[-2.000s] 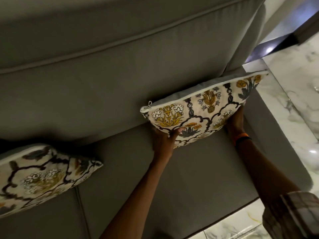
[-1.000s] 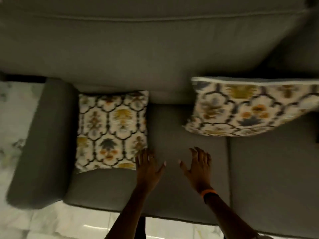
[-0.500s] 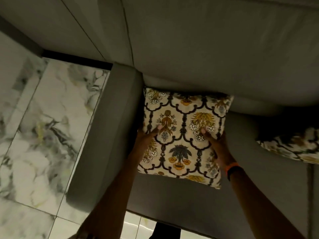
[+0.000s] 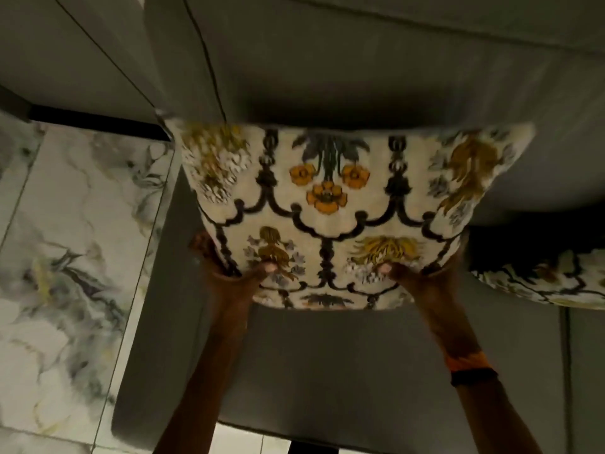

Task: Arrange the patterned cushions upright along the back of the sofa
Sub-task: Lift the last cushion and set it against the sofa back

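A cream cushion with a black lattice and orange and yellow flowers (image 4: 330,204) is held up off the grey sofa seat (image 4: 343,365), near the left armrest. My left hand (image 4: 235,280) grips its lower left edge with the thumb on the front. My right hand (image 4: 422,276) grips its lower right edge the same way. The top edge of the cushion reaches the grey sofa back (image 4: 376,67). A second patterned cushion (image 4: 550,280) leans at the right edge of the view, partly cut off.
The grey left armrest (image 4: 154,306) runs beside the raised cushion. White marble floor tiles (image 4: 65,257) lie to the left and along the sofa's front edge. An orange and a black band (image 4: 468,365) sit on my right wrist.
The left cushion lay flat on the seat; both hands took hold of its sides and lifted it, tipping it up toward the sofa back. The view has moved closer.
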The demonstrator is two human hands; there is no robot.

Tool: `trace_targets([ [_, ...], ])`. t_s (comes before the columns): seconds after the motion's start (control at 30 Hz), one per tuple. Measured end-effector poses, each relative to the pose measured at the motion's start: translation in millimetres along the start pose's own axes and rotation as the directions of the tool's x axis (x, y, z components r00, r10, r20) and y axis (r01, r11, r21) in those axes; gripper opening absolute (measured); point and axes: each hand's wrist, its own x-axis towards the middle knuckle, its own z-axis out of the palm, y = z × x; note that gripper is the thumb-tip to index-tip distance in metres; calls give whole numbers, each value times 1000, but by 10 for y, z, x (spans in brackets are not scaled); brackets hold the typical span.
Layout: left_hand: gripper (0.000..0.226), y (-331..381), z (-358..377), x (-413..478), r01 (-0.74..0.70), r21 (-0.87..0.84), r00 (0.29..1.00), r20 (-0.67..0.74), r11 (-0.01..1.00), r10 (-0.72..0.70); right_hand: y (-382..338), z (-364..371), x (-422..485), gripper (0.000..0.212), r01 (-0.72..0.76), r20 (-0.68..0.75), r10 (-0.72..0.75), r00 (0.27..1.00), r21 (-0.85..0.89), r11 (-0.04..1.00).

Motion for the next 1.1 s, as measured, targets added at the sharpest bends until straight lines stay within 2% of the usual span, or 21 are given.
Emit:
trace_targets([
  [0.07,94,-20,57,172,-60,58,998,36,997,58,14,-17,150,110,36,2,-36,999,-38,999],
  [0.1,99,-70,86,260,-41,115,998,55,993,35,102,-11,251,110,29,13,-28,1000,-58,998],
  [0.2,138,-276,178,366,185,296,966,118,937,-228,267,21,396,126,-70,186,91,978,-115,991],
  [0.23,145,-321,201,357,241,314,942,154,918,-299,329,24,415,124,-98,234,125,964,-125,987],
  [0.3,133,-391,220,359,254,292,936,166,922,-311,367,40,442,107,-141,246,172,954,-138,980],
  [0.37,124,-383,269,364,225,270,961,98,936,-259,473,16,510,95,-175,193,200,960,-141,974],
  [0.53,97,-575,395,237,201,227,979,-8,953,-205,709,13,421,104,-206,179,227,957,-125,970],
  [0.6,93,-764,432,53,284,203,959,-54,937,-279,758,-8,324,111,-239,152,262,953,-153,959],
  [0.67,88,-1027,495,-260,404,210,914,-77,890,-397,806,-199,175,111,-295,115,320,940,-192,936],
  [0.73,95,-1229,694,-703,551,334,830,-126,765,-543,864,-551,-100,101,-391,90,414,906,-195,899],
  [0.8,94,-1199,1064,-1218,516,528,814,-57,674,-578,950,-1003,-433,96,-449,74,470,880,-198,871],
  [0.87,91,-1109,1521,-1698,356,652,815,134,669,-564,1113,-1638,-678,93,-508,0,520,854,-214,834],
  [0.97,97,-980,2265,-2101,138,700,740,398,700,-543,1225,-2711,-765,91,-584,-212,549,809,-169,794],
  [1.03,101,-847,2869,-2177,111,655,719,466,748,-515,1242,-3451,-703,95,-571,-395,492,776,-110,814],
  [1.1,108,-641,3454,-2146,126,565,736,498,816,-459,1212,-4085,-524,103,-504,-548,397,737,-53,862],
])
